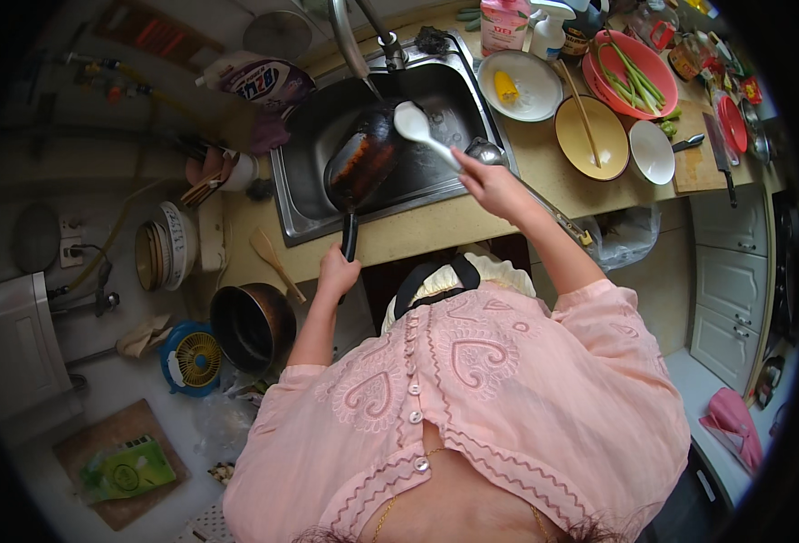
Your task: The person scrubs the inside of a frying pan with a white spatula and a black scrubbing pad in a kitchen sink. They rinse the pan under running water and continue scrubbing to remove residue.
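My left hand (338, 271) is closed around the black handle of a dark frying pan (363, 161), which is tilted over the sink (291, 204). The pan's surface is blackened, with an orange-brown patch and a grey shine. My right hand (497, 188) grips the handle of a white spoon-shaped tool (426, 136). Its rounded head is at the pan's right edge; I cannot tell whether they touch. The metal faucet (347, 41) reaches down over the pan. A metal ladle (484, 152) lies by the sink's right rim, beyond my right hand.
On the counter to the right are a white bowl (524, 101) with a yellow piece, a yellow bowl (589, 149) with chopsticks, a red basin (657, 83) of green stalks, and a knife (720, 154). Left and below are a wooden spatula (272, 258), a pot (253, 328) and a blue fan (191, 359).
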The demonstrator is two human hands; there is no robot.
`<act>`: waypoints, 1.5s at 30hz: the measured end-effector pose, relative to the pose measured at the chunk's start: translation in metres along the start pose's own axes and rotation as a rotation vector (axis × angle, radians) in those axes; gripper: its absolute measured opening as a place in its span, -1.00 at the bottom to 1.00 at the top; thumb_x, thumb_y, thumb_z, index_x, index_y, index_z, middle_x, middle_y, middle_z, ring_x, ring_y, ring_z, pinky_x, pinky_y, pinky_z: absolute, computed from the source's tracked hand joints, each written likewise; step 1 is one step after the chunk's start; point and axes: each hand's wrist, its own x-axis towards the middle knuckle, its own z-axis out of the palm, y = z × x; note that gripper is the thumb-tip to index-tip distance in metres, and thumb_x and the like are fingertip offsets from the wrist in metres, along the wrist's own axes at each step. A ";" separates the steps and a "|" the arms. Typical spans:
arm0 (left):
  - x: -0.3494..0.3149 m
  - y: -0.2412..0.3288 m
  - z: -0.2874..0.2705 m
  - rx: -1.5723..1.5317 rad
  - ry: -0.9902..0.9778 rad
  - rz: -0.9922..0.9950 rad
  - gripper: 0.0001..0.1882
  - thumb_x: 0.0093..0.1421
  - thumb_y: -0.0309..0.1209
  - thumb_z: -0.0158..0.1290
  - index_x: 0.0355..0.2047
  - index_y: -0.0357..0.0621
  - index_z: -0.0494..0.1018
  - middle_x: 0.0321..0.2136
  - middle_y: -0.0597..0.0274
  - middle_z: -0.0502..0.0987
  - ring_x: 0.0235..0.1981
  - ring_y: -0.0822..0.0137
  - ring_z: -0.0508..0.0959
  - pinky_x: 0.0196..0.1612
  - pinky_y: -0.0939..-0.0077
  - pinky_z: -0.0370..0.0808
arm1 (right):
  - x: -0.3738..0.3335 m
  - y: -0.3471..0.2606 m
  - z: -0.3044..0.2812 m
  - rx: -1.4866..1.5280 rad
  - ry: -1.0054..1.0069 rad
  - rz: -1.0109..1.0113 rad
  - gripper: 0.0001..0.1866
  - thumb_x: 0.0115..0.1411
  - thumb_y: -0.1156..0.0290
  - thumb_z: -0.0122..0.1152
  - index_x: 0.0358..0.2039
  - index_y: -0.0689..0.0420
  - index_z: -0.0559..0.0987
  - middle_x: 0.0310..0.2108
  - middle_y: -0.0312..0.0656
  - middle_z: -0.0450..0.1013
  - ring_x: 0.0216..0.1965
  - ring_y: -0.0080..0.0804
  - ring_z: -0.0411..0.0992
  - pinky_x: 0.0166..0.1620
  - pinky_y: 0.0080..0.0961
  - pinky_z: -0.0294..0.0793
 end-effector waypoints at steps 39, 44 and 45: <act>0.001 0.007 0.044 -0.357 -0.102 -0.295 -0.84 -0.15 -0.52 -0.03 -0.51 -0.31 0.29 -0.72 0.07 0.41 -0.82 0.25 0.45 -0.73 0.38 0.40 | 0.001 -0.038 0.013 0.198 -0.205 0.377 -0.50 0.22 0.20 -0.13 0.19 -0.24 0.15 -0.74 -0.24 0.27 -0.79 -0.49 0.24 -0.73 -0.47 0.32; 0.007 0.029 0.051 -0.451 -0.139 -0.327 -0.85 -0.14 -0.52 -0.02 -0.51 -0.31 0.30 -0.73 0.10 0.41 -0.83 0.27 0.43 -0.75 0.40 0.38 | 0.010 -0.025 0.029 0.097 -0.072 0.251 -0.50 0.20 0.29 -0.14 0.17 -0.04 0.16 -0.70 -0.07 0.39 -0.79 -0.30 0.34 -0.73 -0.39 0.37; 0.006 0.029 0.055 -0.455 -0.131 -0.330 -0.85 -0.14 -0.52 -0.01 -0.51 -0.30 0.29 -0.74 0.12 0.39 -0.85 0.29 0.41 -0.77 0.42 0.35 | 0.019 -0.029 0.026 0.088 -0.056 0.297 -0.51 0.20 0.30 -0.15 0.17 -0.04 0.16 -0.69 -0.05 0.40 -0.78 -0.29 0.35 -0.73 -0.38 0.38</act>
